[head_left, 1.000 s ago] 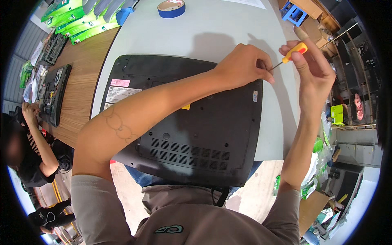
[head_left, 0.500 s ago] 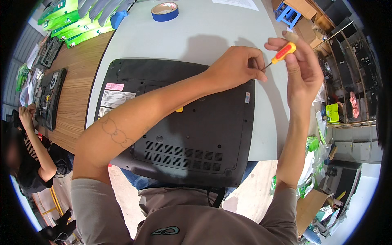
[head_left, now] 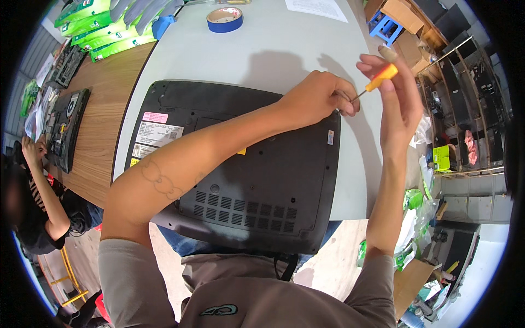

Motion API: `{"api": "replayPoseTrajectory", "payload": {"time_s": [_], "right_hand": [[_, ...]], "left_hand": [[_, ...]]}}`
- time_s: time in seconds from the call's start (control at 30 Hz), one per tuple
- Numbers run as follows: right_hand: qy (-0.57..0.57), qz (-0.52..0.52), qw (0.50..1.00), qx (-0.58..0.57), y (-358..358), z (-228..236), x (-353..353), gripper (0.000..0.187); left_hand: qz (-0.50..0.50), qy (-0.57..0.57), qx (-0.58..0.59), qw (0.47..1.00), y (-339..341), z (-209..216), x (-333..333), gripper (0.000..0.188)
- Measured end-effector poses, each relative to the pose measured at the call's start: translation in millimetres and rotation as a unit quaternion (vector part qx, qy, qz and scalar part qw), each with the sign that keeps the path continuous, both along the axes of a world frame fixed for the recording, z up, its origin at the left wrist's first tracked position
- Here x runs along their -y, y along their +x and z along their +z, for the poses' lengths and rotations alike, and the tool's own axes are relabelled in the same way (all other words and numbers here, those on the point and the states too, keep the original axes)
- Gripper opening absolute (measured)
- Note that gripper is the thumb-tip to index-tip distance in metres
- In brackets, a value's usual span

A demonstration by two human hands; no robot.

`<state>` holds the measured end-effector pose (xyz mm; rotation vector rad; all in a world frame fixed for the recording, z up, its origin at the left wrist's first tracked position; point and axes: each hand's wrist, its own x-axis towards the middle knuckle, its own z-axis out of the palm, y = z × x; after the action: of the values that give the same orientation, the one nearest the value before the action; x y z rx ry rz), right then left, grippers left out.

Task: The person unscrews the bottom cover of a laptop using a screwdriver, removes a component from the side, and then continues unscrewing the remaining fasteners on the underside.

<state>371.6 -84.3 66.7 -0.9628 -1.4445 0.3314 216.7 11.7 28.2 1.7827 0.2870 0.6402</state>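
A dark laptop (head_left: 246, 180) lies bottom side up at the near edge of the table, labels and vent slots showing. My left arm crosses over it. Above its far right corner, my left hand (head_left: 325, 95) is closed, thumb and fingers pinched round the tip end of a screwdriver (head_left: 380, 79). That tip is hidden, and I cannot tell whether a small part is between the fingers too. Its yellow and red handle is held by my right hand (head_left: 402, 101), between thumb and fingers. One right finger wears a beige wrap.
A roll of blue tape (head_left: 225, 19) and a paper sheet (head_left: 317, 8) lie farther back on the grey table (head_left: 186, 54). Green packs (head_left: 117, 41) are stacked at far left. Another person works on an opened laptop (head_left: 68, 128) at the wooden table. A rack (head_left: 465, 109) stands at right.
Both hands have come slightly nearer to me and the laptop's corner. The right hand has shifted a little left and turned the screwdriver handle slightly.
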Motion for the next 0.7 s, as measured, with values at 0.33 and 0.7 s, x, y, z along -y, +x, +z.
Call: {"api": "replayPoseTrajectory", "payload": {"time_s": [0.33,0.7], "right_hand": [[-0.032,-0.152,0.988,0.018,-9.3,-4.3,5.3,0.057],[0.008,-0.034,0.999,0.007,-7.1,-5.4,0.5,0.043]], "left_hand": [[0.040,0.034,-0.035,0.998,-2.4,4.9,3.2,0.014],[0.010,0.012,0.009,1.000,-4.7,4.1,1.1,0.013]]}}
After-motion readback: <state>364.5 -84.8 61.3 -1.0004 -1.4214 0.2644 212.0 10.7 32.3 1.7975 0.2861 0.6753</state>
